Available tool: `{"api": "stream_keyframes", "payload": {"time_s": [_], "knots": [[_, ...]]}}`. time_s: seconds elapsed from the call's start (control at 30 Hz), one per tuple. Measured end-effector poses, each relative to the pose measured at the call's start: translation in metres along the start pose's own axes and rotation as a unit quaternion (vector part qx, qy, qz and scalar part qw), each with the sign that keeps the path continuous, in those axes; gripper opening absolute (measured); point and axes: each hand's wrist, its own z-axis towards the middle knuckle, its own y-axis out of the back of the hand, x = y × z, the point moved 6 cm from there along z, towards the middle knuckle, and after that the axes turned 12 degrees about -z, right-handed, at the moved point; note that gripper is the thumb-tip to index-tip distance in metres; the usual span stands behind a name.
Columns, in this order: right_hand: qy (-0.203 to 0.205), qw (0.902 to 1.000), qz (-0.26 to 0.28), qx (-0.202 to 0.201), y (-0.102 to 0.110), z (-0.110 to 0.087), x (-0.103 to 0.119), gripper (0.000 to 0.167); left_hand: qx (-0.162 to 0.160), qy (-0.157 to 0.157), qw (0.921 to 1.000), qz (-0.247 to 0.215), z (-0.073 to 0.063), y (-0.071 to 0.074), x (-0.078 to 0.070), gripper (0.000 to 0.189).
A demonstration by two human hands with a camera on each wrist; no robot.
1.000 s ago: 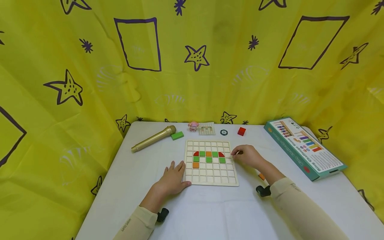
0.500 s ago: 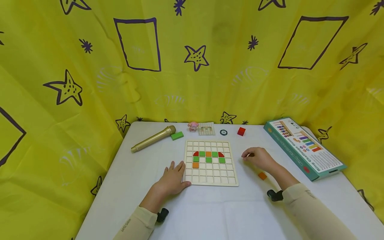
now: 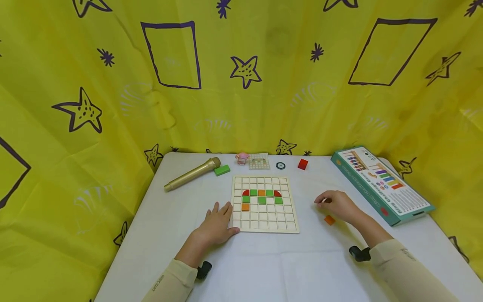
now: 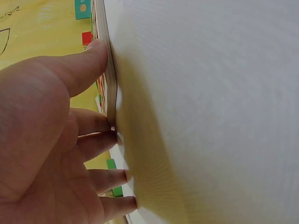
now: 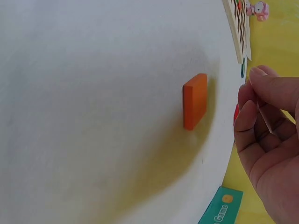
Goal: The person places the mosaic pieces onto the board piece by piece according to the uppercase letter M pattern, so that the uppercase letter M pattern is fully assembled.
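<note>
A wooden grid board [image 3: 264, 224] lies on the white table, holding several red, green and orange tiles. My left hand [image 3: 215, 226] rests along its left edge, fingers spread, fingertips on the cloth and thumb at the near left corner. In the left wrist view the thumb [image 4: 88, 63] lies against the board's rim [image 4: 111, 93]. Right of the board, my right hand [image 3: 337, 204] hovers with loosely bent fingers and nothing in them. Just below it a loose orange square tile [image 3: 330, 220] lies on the cloth; the right wrist view shows this orange tile [image 5: 195, 101] apart from the fingertips.
Behind the board are a gold microphone [image 3: 192, 174], a green block [image 3: 222, 170], a pink figurine [image 3: 242, 158], a pattern card [image 3: 259, 161], a round chip [image 3: 280, 165] and a red block [image 3: 303, 164]. A green game box [image 3: 383, 184] lies at the right; yellow curtain surrounds the table.
My right hand has moved away from the board's right edge, rightward and nearer, over to the loose orange tile. My left hand has stayed at the board's left edge.
</note>
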Motion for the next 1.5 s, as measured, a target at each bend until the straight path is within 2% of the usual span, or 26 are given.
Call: {"api": "stream_keyframes", "payload": {"time_s": [0.2, 0.4, 0.7, 0.83, 1.1, 1.5], "knots": [[0.006, 1.0, -0.003, 0.002, 0.002, -0.01, -0.009, 0.012, -0.002, -0.001, 1.0, 0.0, -0.001, 0.002, 0.0, 0.085], [0.008, 0.9997, 0.009, 0.022, 0.0, -0.019, -0.017, 0.014, -0.002, 0.0, 1.0, -0.004, 0.0, 0.003, -0.001, 0.085], [0.016, 0.9997, 0.007, 0.017, -0.001, -0.029, -0.027, 0.019, -0.002, -0.001, 1.0, -0.008, 0.001, 0.003, 0.001, 0.085], [0.019, 0.9993, 0.011, 0.032, -0.003, -0.033, -0.03, 0.022, -0.004, -0.002, 1.0, -0.007, 0.001, 0.004, 0.001, 0.085], [0.048, 0.9977, 0.025, 0.042, -0.002, -0.034, -0.032, 0.026, -0.005, -0.003, 0.9999, -0.009, 0.001, 0.004, 0.001, 0.085], [0.034, 0.9972, 0.045, 0.049, -0.005, -0.032, -0.035, 0.025, -0.002, -0.005, 1.0, -0.004, 0.0, 0.003, 0.0, 0.085]]}}
